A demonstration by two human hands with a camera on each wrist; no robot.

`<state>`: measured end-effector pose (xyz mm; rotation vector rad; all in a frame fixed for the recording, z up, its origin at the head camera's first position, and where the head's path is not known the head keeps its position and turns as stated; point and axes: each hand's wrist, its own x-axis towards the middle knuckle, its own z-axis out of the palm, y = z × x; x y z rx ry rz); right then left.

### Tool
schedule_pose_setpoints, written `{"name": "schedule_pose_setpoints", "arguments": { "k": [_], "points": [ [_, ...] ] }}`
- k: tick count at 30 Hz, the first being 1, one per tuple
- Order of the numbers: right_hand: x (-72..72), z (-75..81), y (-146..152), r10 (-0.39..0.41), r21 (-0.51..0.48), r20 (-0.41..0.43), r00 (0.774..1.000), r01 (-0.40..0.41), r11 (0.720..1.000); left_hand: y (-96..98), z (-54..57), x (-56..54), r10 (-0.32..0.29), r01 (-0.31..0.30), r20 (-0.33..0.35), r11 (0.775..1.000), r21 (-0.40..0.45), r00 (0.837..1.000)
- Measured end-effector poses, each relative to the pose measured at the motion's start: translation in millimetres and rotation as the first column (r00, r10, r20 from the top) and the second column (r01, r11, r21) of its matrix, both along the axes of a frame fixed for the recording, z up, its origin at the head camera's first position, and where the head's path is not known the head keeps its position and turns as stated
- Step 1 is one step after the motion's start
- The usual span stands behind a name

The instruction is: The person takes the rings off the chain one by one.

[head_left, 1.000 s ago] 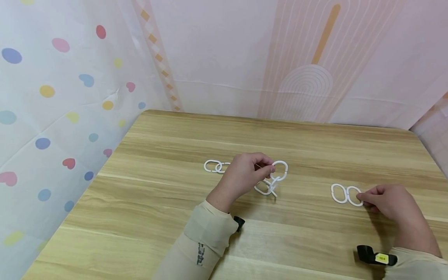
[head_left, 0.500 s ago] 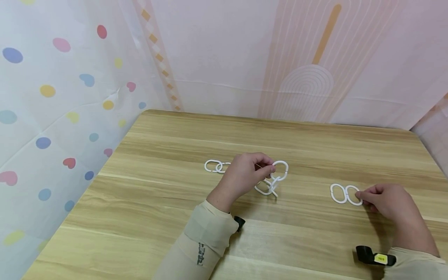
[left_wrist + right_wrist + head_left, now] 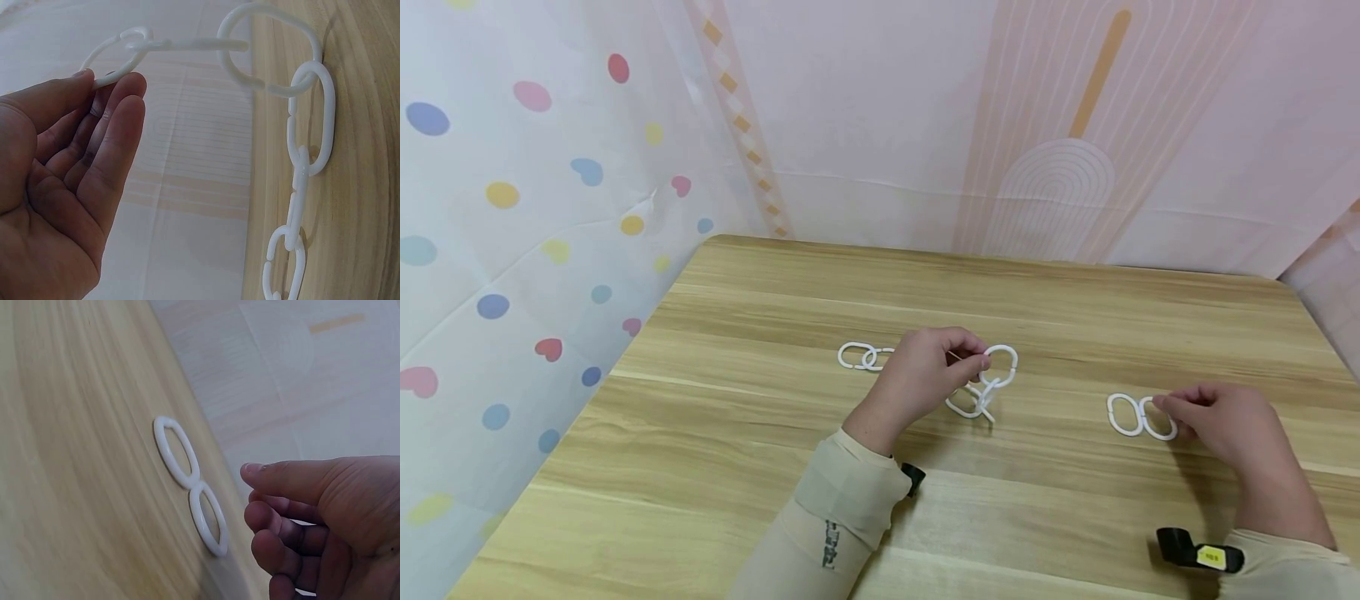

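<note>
With thumb and fingers my left hand [image 3: 917, 375] pinches the end link [image 3: 134, 62] of a white plastic chain. From it more chain links [image 3: 324, 119] hang down and run along the table in the left wrist view. Some of the chain is hidden behind this hand, and its far left link [image 3: 839, 357] lies flat. My right hand [image 3: 1240, 429] hovers just above two loose white links, a left link [image 3: 161, 447] and a right link [image 3: 200, 520], lying end to end. Its fingers are loosely bent, apart from the links, with nothing between them.
A wooden table [image 3: 1037, 517] carries everything. Behind it hangs a pale pink patterned curtain [image 3: 880, 108], and a dotted curtain [image 3: 550, 250] runs down the left side. Black wrist cameras sit on both sleeves, the right camera [image 3: 1198, 552] low near the table front.
My right hand has let go of the right loose link and lifted slightly up and left. The loose links lie almost as before. My left hand and the chain have not moved.
</note>
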<state>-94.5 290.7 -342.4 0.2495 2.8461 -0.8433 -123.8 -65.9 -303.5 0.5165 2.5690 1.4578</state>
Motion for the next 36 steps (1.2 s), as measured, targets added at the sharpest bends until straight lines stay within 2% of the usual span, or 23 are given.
{"name": "schedule_pose_setpoints", "arguments": {
  "k": [12, 20, 31, 36],
  "points": [
    [2.1, 6.5, -22, 0.003, -0.06, -0.078, 0.997, -0.008, 0.998, 1.1, -0.2, -0.7, -0.005, 0.005, -0.002, 1.0, -0.011, 1.0],
    [2.6, 11.3, -38, 0.011, -0.105, -0.081, 0.997, -0.019, 0.994, 1.2, -1.0, -1.0, -0.013, 0.013, -0.003, 1.0, -0.004, 1.0],
    [5.8, 20.1, -57, 0.043, -0.104, -0.125, 0.991, -0.056, 0.993, 3.5, -2.2, 0.5, -0.042, 0.042, -0.012, 0.999, -0.004, 0.999],
    [9.8, 25.1, -77, 0.062, -0.112, -0.187, 0.98, -0.084, 0.99, 3.9, -3.2, 0.1, -0.036, 0.035, -0.036, 0.999, -0.028, 0.999]
  ]
}}
